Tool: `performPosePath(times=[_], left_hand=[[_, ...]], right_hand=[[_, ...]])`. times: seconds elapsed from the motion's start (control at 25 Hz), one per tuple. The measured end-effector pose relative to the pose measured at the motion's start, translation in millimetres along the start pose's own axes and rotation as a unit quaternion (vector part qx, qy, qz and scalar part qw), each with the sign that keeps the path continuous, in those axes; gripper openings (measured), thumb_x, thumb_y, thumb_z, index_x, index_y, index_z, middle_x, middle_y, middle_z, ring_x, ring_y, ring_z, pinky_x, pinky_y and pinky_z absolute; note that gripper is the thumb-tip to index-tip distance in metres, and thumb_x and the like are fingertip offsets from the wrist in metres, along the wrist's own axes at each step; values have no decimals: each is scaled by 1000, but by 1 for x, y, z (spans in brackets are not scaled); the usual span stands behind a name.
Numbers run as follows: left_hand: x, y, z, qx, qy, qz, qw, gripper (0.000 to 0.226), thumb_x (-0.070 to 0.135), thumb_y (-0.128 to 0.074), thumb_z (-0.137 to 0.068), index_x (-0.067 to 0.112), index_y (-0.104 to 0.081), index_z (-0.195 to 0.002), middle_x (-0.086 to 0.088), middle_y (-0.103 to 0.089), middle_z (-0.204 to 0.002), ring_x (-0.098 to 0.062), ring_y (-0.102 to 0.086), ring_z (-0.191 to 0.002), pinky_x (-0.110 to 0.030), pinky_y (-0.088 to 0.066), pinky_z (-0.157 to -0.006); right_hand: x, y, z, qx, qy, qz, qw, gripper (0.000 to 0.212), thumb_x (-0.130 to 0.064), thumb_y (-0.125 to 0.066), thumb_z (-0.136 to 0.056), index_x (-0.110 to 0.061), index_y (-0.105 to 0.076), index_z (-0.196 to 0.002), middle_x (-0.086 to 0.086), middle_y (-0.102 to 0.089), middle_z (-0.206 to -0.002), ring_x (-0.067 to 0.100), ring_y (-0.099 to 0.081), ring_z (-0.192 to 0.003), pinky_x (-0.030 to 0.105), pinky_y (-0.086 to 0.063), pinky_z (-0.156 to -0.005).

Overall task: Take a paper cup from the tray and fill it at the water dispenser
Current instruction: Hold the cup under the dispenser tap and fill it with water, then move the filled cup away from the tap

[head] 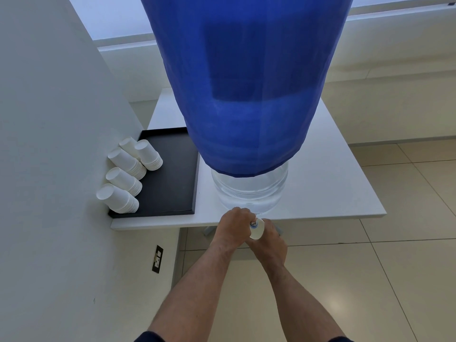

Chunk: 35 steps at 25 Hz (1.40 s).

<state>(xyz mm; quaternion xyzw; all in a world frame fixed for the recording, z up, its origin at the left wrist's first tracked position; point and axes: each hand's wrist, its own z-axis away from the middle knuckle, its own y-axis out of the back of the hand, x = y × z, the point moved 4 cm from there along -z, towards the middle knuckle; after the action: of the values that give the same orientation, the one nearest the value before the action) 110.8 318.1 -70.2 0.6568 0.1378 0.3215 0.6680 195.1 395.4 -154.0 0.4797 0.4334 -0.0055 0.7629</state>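
Observation:
A big water dispenser bottle [249, 191] under a blue cloth cover [246, 82] stands on the white table [333, 183]. Its tap [253, 223] juts over the table's front edge. My left hand [233, 225] is closed around the tap. My right hand [270, 240] holds a white paper cup [257, 232] directly beneath the tap, below the table edge. The black tray [170, 174] lies left of the bottle, carrying several stacks of upside-down white paper cups [123, 178] along its left side.
A white wall [49, 144] runs close along the tray's left side, with a dark wall socket [157, 259] below table height. Beige floor tiles [394, 267] spread to the right and under my arms. A ledge and window lie behind the table.

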Motion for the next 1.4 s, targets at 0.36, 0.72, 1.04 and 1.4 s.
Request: performPosePath(times=[0.36, 0.72, 1.04, 1.4], left_hand=[[2, -18, 19, 35, -123, -71, 989, 41, 10, -63, -93, 4, -60, -134, -12, -58, -137, -32, -63, -112, -43, -61, -86], [-14, -35, 43, 121, -12, 54, 991, 46, 37, -77, -83, 17, -68, -124, 0, -70, -116, -22, -70, -98, -35, -63, -77], [-20, -50, 46, 70, 129, 159, 976, 50, 51, -73, -83, 21, -67, -123, 4, -70, -119, -17, -67, -108, -35, -60, -87], [21, -84, 57, -21, 204, 319, 925, 43, 41, -66, -84, 28, -70, -125, 9, -75, -120, -5, -67, -103, -17, -51, -81]], right_hand=[[3, -5, -3, -14, 16, 6, 1000, 41, -53, -65, -79, -28, -58, -110, -13, -66, -98, 15, -66, -85, 29, -44, -66], [8, -12, -2, -17, 5, -6, 1000, 36, -39, -66, -83, -30, -55, -116, -11, -68, -104, 19, -69, -93, 32, -44, -69], [18, -5, 5, -29, -5, -8, 1000, 40, -39, -67, -77, -33, -57, -115, -14, -68, -102, 17, -68, -89, 32, -47, -69], [53, 20, 25, -3, -12, -6, 1000, 43, -44, -74, -78, -28, -57, -114, -10, -71, -104, 22, -69, -91, 33, -50, -71]])
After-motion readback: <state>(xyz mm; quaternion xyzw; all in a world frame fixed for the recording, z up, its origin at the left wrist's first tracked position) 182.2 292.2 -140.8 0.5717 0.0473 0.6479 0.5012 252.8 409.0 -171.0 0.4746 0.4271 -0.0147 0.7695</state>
